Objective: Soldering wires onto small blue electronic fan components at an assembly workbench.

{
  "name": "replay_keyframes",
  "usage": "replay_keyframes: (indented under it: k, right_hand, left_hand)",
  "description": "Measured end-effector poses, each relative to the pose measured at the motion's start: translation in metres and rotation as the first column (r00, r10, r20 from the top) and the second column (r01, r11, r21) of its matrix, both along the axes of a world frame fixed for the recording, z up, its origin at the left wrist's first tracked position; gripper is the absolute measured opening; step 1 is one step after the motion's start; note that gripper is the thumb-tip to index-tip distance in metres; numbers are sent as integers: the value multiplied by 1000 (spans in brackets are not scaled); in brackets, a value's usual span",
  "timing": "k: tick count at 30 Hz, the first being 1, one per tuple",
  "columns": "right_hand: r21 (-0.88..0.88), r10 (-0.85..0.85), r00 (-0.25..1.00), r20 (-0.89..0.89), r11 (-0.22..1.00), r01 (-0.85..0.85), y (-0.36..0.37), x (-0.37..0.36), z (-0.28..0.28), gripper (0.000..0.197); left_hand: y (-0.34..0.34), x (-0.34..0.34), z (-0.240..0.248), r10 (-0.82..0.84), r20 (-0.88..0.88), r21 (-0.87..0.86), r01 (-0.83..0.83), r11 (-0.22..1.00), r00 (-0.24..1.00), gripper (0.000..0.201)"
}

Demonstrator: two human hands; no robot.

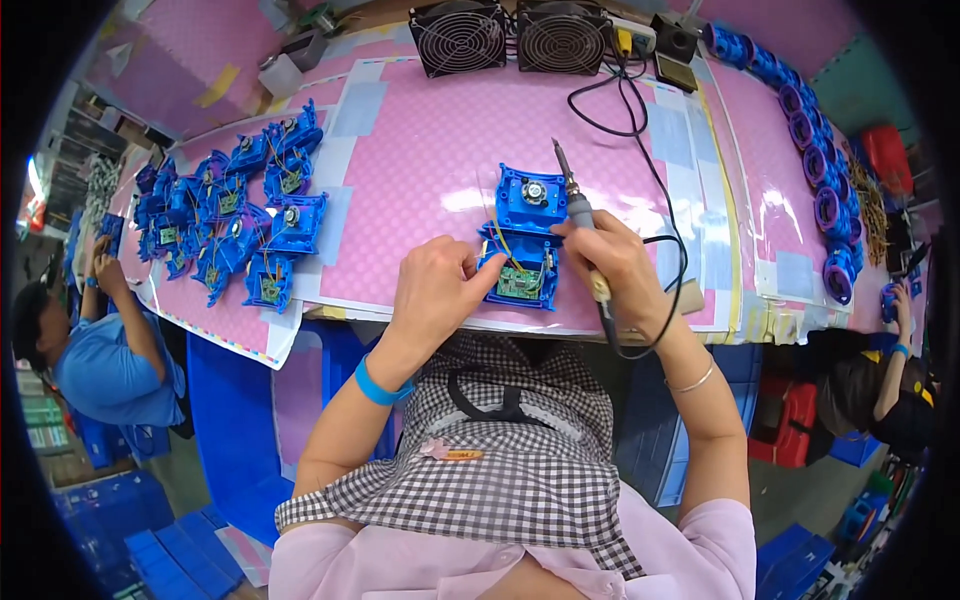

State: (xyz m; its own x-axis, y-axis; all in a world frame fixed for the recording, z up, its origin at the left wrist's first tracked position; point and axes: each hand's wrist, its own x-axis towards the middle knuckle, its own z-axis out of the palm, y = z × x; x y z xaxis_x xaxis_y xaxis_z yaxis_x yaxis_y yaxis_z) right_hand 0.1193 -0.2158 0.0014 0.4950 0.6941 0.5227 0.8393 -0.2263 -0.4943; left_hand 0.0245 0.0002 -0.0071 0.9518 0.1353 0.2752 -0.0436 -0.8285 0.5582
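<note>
My right hand (612,262) is closed around a soldering iron (578,205), its tip pointing up and away from the work. A two-part blue plastic housing (497,233) lies in front of me. In its far half sits a round silver speaker (535,191); the near half carries a green circuit board (519,283). Thin wires (505,240) run between the halves. My left hand (440,285) has its fingers curled and its thumb pressed at the left edge of the near half. Whatever lies under those fingertips is hidden.
Several similar blue housings (235,200) cluster at the left. Blue ring-shaped parts (828,208) line the right side. Two black fans (460,40) and a soldering stand (675,50) are at the back. The iron's black cable (665,190) loops at right. Co-workers (110,350) work on both sides.
</note>
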Motion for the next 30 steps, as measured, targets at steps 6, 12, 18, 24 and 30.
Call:
replay_keyframes:
  k: [6,12,18,24,30]
  right_hand:
    - [384,-224,940,-259,869,312,-27,-18,8,17]
    - [418,-180,740,-648,729,542,-36,-25,-39,56]
    - [404,-108,660,-744,714,572,-41,-15,-37,50]
    - [745,303,683,-665,325,582,48,-62,19,42]
    - [770,-32,844,-535,394,503,51,-36,-23,30]
  left_hand:
    - [46,21,35,-89,-10,-1000,-8,25,996,19]
    - [37,14,46,-139,44,-685,131,717,989,28]
    - [40,32,45,-428,-28,-928,136,346,903,21]
    - [63,8,101,-131,287,-907,226,-355,949,24]
    - [81,20,185,109,686,-728,674,125,720,25]
